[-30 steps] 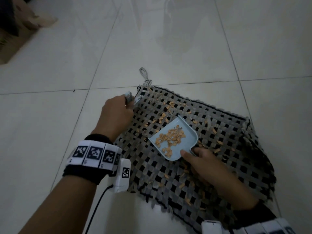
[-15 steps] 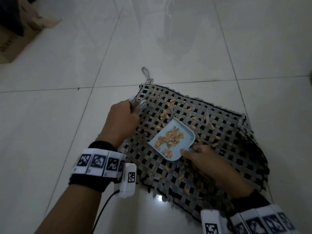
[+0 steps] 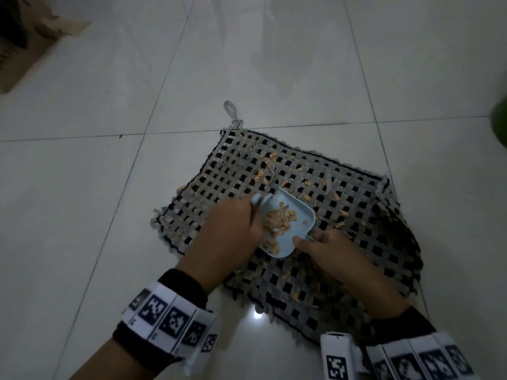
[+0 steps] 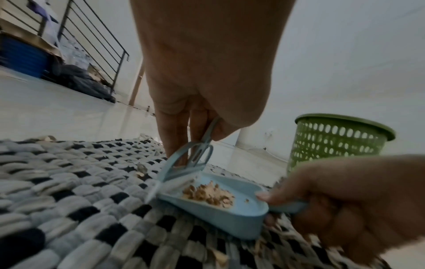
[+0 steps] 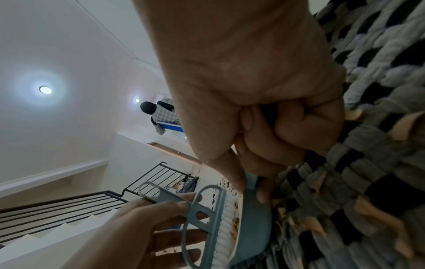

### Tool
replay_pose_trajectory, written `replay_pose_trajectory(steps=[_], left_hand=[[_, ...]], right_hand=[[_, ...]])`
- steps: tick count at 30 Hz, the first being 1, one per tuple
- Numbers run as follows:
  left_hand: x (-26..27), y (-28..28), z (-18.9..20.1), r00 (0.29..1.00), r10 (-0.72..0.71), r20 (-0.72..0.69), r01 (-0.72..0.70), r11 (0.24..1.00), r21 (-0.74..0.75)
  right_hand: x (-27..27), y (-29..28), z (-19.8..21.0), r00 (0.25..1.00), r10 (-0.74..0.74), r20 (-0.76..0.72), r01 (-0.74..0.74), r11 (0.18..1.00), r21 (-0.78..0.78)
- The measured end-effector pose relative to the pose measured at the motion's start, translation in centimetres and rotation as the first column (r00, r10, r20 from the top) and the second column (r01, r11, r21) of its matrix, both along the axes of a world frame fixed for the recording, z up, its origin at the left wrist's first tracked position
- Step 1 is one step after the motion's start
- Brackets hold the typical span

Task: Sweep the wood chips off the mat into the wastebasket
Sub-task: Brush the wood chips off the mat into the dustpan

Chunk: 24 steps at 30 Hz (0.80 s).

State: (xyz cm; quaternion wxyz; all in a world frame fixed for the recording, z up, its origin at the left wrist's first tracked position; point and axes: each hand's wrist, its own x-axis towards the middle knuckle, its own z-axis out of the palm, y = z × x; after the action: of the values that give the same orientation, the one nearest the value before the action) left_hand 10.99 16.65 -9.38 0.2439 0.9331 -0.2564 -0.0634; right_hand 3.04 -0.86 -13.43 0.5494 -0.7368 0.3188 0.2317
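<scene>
A grey-and-black woven mat [image 3: 343, 187] lies on the tiled floor, with orange wood chips [image 3: 270, 160] scattered over it. My right hand [image 3: 304, 239] grips the handle of a light blue dustpan [image 3: 299, 215] that rests on the mat and holds a heap of chips [image 4: 209, 195]. My left hand [image 3: 252, 218] pinches the handle of a small blue brush [image 4: 190, 162], whose white bristles [image 5: 226, 225] sit at the dustpan's open edge. A green perforated wastebasket [image 4: 338, 140] stands beyond the mat to the right and shows only as a sliver [image 3: 500, 127] in the head view.
A cardboard box [image 3: 30, 34] sits on the floor at the far left. A black stair railing [image 4: 92, 47] with a dark bag [image 4: 85, 85] and a blue crate [image 4: 23, 58] under it lies to the left. A person [image 5: 161, 112] stands on an upper level.
My left hand has come from the mat's far left corner rightward to the dustpan's mouth with the brush. The dustpan and right hand have hardly shifted.
</scene>
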Motion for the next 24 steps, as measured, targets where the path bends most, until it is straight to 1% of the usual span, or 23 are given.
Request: replay_pose_trajectory(steps=[4,5,6,8,10,12,14,15,16,18,20,21,22,24], left_hand=[[2.2,0.4,0.6,0.99,0.141,0.024,-0.137,0.981,-0.134],[2.7,0.2,0.6,0.988,0.15,0.04,-0.143,0.98,-0.139],[3.0,0.0,0.5,0.989,0.134,0.056,-0.127,0.986,-0.109],[3.2,-0.6,0.1,0.997,0.049,0.065,-0.048,0.999,-0.005],[2.6,-0.9,-0.1,0.998,-0.043,0.053,0.041,0.998,0.05],[1.5,-0.8,0.2,0.987,-0.155,0.042,0.152,0.986,0.069],[0.6,-0.5,0.6,0.962,-0.268,0.045,0.265,0.962,0.057],[0.5,-0.3,0.7,0.956,-0.288,0.063,0.285,0.957,0.051],[0.6,-0.1,0.7,0.959,-0.27,0.091,0.267,0.963,0.044],[1.5,0.4,0.2,0.974,-0.154,0.165,0.155,0.988,0.006],[2.2,0.6,-0.3,0.972,-0.031,0.234,0.039,0.999,-0.028],[2.2,0.5,-0.5,0.97,-0.006,0.241,0.011,1.0,-0.021],[1.9,0.2,-0.6,0.975,-0.019,0.222,0.018,1.0,0.004],[1.1,-0.3,-0.7,0.981,-0.109,0.16,0.102,0.993,0.05]], right_hand=[[-0.6,0.1,0.0,1.0,-0.021,-0.011,0.02,1.0,-0.015],[-0.6,0.2,0.0,1.0,-0.025,-0.017,0.025,0.999,-0.025],[-0.8,0.3,0.0,0.999,-0.032,-0.02,0.032,0.999,-0.031],[-0.8,0.4,0.0,0.999,-0.041,-0.011,0.041,0.999,-0.031],[-0.9,0.4,0.2,0.999,-0.042,-0.005,0.042,0.999,-0.034],[-1.0,0.2,0.1,0.999,-0.042,-0.004,0.042,0.999,-0.02],[-1.1,0.0,0.0,0.999,-0.042,-0.007,0.041,0.999,-0.005],[-1.1,-0.1,0.0,0.999,-0.041,-0.003,0.041,0.999,-0.001],[-1.2,-0.2,-0.1,0.999,-0.04,-0.001,0.04,0.999,0.003],[-1.2,-0.3,0.0,0.999,-0.044,0.005,0.044,0.999,0.005],[-1.3,-0.3,0.1,0.999,-0.049,0.003,0.049,0.999,0.009],[-1.3,-0.3,0.2,0.999,-0.047,-0.001,0.047,0.999,0.009],[-1.3,-0.3,0.2,0.999,-0.046,-0.005,0.046,0.999,0.011],[-1.3,-0.3,0.2,0.999,-0.045,-0.01,0.046,0.999,0.018]])
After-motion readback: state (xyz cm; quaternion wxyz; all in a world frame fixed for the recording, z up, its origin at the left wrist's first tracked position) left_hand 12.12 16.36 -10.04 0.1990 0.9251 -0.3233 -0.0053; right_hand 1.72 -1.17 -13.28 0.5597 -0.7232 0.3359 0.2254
